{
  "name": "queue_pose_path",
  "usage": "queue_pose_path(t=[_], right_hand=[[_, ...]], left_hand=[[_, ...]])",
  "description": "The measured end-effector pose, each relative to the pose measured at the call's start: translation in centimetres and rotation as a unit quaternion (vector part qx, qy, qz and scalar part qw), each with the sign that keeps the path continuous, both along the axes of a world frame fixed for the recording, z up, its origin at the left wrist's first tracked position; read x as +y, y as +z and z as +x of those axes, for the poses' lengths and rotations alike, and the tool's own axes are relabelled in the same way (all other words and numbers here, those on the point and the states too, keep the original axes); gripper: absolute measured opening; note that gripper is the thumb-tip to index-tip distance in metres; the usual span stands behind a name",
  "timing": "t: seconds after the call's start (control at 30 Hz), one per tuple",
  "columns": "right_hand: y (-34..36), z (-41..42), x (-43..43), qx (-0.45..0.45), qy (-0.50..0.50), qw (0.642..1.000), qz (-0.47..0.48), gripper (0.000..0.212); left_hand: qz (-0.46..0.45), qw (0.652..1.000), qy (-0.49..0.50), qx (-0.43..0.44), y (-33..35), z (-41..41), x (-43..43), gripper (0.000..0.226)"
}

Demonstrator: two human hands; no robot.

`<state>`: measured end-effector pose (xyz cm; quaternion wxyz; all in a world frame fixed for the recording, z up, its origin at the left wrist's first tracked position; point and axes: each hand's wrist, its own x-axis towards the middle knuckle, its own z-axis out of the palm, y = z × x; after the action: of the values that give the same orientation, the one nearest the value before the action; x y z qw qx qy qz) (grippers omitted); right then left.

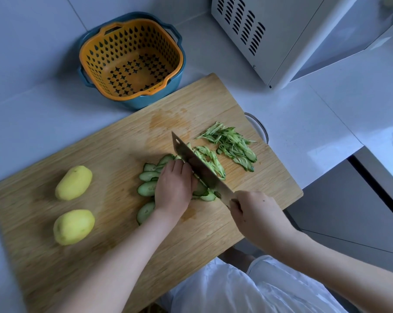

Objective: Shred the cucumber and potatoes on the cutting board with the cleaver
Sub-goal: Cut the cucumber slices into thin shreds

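Observation:
A wooden cutting board (100, 159) lies across the counter. A fanned row of cucumber slices (147, 188) lies at its middle, and my left hand (174, 186) presses down on them with curled fingers. My right hand (254, 211) grips the handle of the cleaver (197, 163), whose blade stands against my left knuckles and cuts into the slices. Cucumber shreds (231, 144) lie in a heap to the right of the blade. Two peeled yellow potatoes sit at the board's left, one (74, 182) farther away and one (73, 227) nearer to me.
An orange strainer basket (132, 59) nested in a blue tub stands behind the board. A white microwave (281, 35) fills the back right. A glass bowl rim (257, 126) shows under the board's right edge. The counter drops off at the right.

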<state>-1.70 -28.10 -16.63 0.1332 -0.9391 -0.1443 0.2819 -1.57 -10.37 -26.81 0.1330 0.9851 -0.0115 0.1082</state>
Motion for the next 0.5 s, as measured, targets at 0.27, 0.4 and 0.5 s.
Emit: queue_pose_path(t=[0.27,0.4,0.5], right_hand=[[0.0,0.3,0.0,0.008,0.002,1.000,0.004,0.035],[-1.0,-0.2,1.0,0.025,-0.012,1.000,0.008,0.028],[-1.6,1.0,2.7,0.005,-0.023,0.999,0.036,0.032]], left_hand=[[-0.010,1.000,-0.005,-0.008,-0.1,-0.1,0.1,0.018],[-0.003,1.000,0.003,0.011,0.2,-0.2,0.0,0.014],[0.007,1.000,0.008,0.023,0.5,-0.1,-0.2,0.014]])
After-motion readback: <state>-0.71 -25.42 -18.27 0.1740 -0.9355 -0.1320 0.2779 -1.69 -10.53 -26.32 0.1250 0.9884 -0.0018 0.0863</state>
